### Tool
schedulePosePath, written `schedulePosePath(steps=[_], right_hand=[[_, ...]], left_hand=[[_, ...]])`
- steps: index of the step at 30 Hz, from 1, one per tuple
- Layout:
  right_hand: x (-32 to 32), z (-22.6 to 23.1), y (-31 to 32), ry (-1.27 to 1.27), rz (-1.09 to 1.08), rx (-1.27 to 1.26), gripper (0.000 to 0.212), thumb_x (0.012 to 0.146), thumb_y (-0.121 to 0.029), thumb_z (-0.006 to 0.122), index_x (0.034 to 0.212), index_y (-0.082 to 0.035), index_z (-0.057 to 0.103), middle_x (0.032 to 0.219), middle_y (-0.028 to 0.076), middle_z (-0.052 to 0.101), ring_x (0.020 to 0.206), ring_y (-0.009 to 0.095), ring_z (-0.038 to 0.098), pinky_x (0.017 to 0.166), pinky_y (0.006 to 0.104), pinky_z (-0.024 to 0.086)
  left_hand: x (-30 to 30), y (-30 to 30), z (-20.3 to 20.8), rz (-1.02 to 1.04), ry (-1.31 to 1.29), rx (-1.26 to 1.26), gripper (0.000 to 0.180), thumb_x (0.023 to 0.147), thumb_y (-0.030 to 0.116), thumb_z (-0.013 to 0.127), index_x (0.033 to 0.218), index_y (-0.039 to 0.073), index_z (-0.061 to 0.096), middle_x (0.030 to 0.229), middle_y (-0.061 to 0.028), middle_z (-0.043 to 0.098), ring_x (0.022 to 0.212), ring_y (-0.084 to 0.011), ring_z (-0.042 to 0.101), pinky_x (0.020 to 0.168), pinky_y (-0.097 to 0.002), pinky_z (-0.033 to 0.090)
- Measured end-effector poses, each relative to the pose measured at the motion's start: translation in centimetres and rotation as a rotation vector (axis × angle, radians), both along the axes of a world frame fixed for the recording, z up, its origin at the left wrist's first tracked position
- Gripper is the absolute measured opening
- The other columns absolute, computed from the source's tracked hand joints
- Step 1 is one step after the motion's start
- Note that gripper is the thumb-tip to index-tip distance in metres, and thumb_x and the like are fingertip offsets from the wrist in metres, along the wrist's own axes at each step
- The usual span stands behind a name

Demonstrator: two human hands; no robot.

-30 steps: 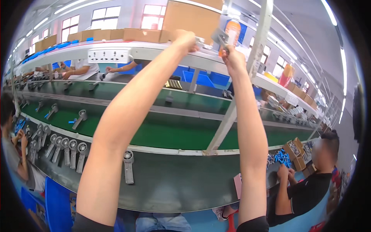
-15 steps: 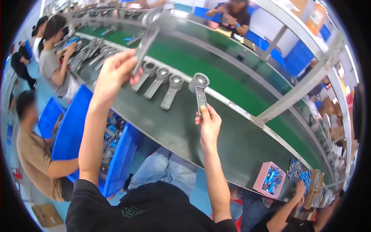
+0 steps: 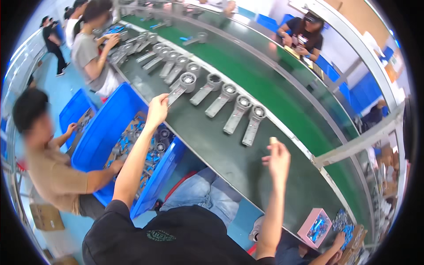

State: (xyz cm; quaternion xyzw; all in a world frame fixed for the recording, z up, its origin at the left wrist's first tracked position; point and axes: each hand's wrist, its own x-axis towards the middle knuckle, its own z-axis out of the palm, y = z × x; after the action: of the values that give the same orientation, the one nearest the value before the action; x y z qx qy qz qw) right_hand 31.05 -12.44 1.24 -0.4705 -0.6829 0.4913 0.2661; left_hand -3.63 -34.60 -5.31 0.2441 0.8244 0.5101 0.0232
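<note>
At the far left, well apart from the left fingers, a person in a brown shirt (image 3: pixel 57 174) sits with one arm over a large blue bin (image 3: pixel 99 134). The bin stands below and to the left of the left fingers, and mixed gray and blue parts (image 3: pixel 150 152) lie in it.

Beyond the left fingers, a group of gray handled pieces (image 3: pixel 170 66) lies side by side along the dark table (image 3: pixel 201 128). The left hand (image 3: pixel 156 114) is pinched on the handle end of a gray fan housing (image 3: pixel 187 81), whose round head points up and to the right, away from the fingertips; whether it touches the table I cannot tell.

Just right of the left fingers, four more gray housings (image 3: pixel 237 114) lie in a slanting row, heads toward the green belt (image 3: pixel 282 104).

Past the row's end, the right hand (image 3: pixel 279 164) hangs over the table, its fingers released and loosely bent, a pale yellow patch showing at one tip. The nearest housing is just left of those fingers, apart from them. Below and to their right stands a pink box (image 3: pixel 306 227) of blue pieces; beyond it another person's hand (image 3: pixel 339 240) is at a blue pile (image 3: pixel 348 232).
</note>
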Motion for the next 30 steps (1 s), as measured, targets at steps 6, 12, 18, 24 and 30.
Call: schedulePosePath(steps=[6,12,18,24,30], right_hand=[[10.2,19.1,7.2,0.269,-0.47,0.684,0.038,0.099,-0.039,0.055,0.104,-0.004,0.067,0.085,0.001,0.063,0.051,0.005,0.047,0.046,0.0199,0.035],[20.4,35.8,18.3,0.275,-0.978,1.003,0.057,0.091,-0.056,0.056,0.098,0.0,0.065,0.078,0.004,0.064,0.048,0.007,0.046,0.046,0.0202,0.037],[24.4,38.7,30.6,0.243,-0.767,0.387,0.044,0.093,-0.049,0.058,0.088,-0.005,0.06,0.061,-0.001,0.054,0.035,0.003,0.038,0.032,0.0152,0.029],[20.5,37.9,31.5,0.509,-0.502,0.314,0.026,0.095,-0.032,0.063,0.086,-0.008,0.055,0.061,-0.003,0.052,0.044,0.001,0.044,0.033,0.0131,0.033],[25.6,37.2,27.2,0.566,-0.45,0.613,0.026,0.089,-0.022,0.07,0.1,0.001,0.064,0.087,0.01,0.066,0.053,0.003,0.046,0.047,0.0156,0.037]], left_hand=[[-2.3,0.6,-4.3,-0.055,-0.049,0.053,0.031,0.098,0.017,0.049,0.12,-0.002,0.062,0.08,-0.0081,0.065,0.062,-0.0136,0.058,0.057,-0.0308,0.048],[-1.9,1.2,-4.0,0.036,0.297,0.007,0.033,0.1,0.026,0.052,0.116,-0.002,0.063,0.096,-0.0149,0.064,0.085,-0.0257,0.06,0.078,-0.0365,0.048],[-1.2,1.3,-4.4,0.055,0.29,0.068,0.032,0.102,0.024,0.049,0.111,-0.005,0.062,0.101,-0.0164,0.059,0.095,-0.0322,0.057,0.087,-0.0379,0.044],[0.1,-0.2,-4.1,0.053,0.201,0.117,0.028,0.102,0.021,0.05,0.107,-0.005,0.061,0.097,-0.0105,0.057,0.081,-0.0201,0.054,0.072,-0.03,0.043],[0.0,-0.3,-4.7,0.059,0.211,0.132,0.026,0.101,0.018,0.053,0.116,-0.001,0.061,0.1,-0.0082,0.056,0.078,-0.0167,0.052,0.065,-0.0278,0.041]])
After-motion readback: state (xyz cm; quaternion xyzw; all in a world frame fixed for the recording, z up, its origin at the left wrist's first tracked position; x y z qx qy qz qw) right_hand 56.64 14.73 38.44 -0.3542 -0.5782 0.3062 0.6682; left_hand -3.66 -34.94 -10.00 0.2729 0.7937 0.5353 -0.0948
